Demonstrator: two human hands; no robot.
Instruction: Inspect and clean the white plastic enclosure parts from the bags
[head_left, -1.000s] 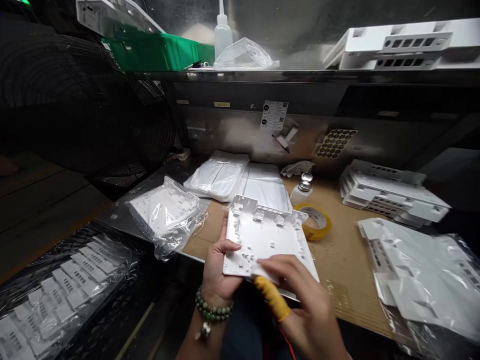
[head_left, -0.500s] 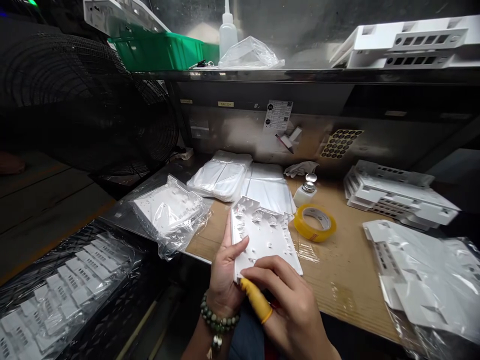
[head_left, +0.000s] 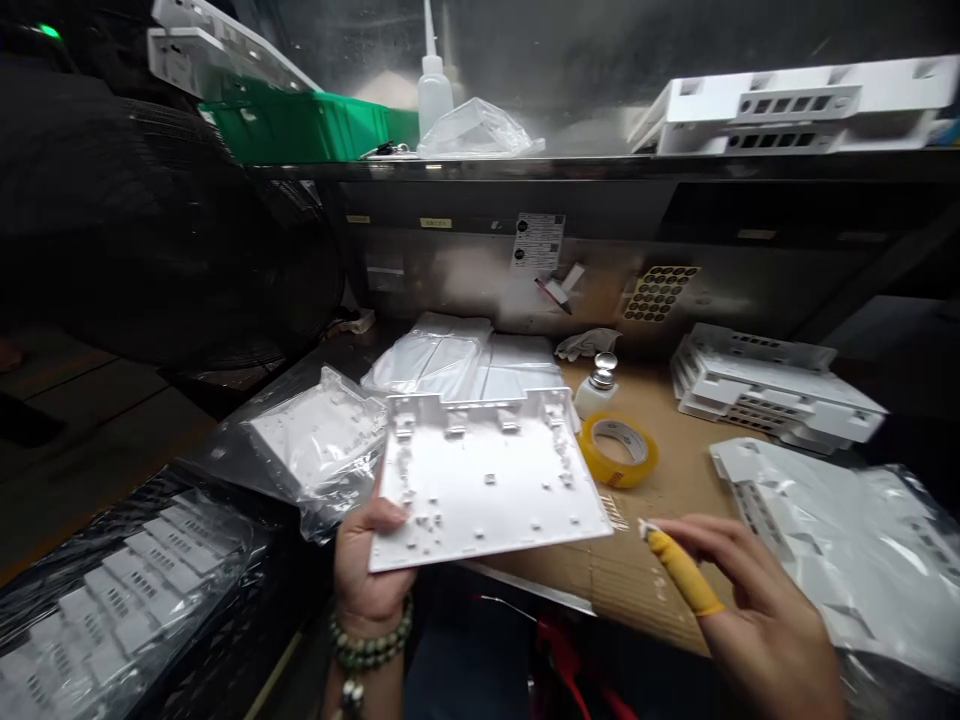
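A white plastic housing panel (head_left: 480, 480) with clips and small posts on its inner face is tilted toward me. My left hand (head_left: 375, 560), with a beaded bracelet at the wrist, grips its left edge, thumb on the inner face. My right hand (head_left: 750, 600) is off to the right, apart from the panel. A yellow finger cot (head_left: 682, 575) covers its thumb, which presses against the fingers. A tiny white bit shows at the thumb tip; I cannot make out what it is.
A roll of yellow tape (head_left: 619, 452) and a pump bottle (head_left: 598, 388) stand beyond the panel. White housings (head_left: 780, 390) are stacked right; bagged parts (head_left: 322, 440) lie left. A green bin (head_left: 300, 128) sits on the shelf. Red-handled pliers (head_left: 562, 665) show below.
My right hand has left the panel's lower edge and moved right. My left hand has turned the panel so it lies wider across the view and shifted it left.
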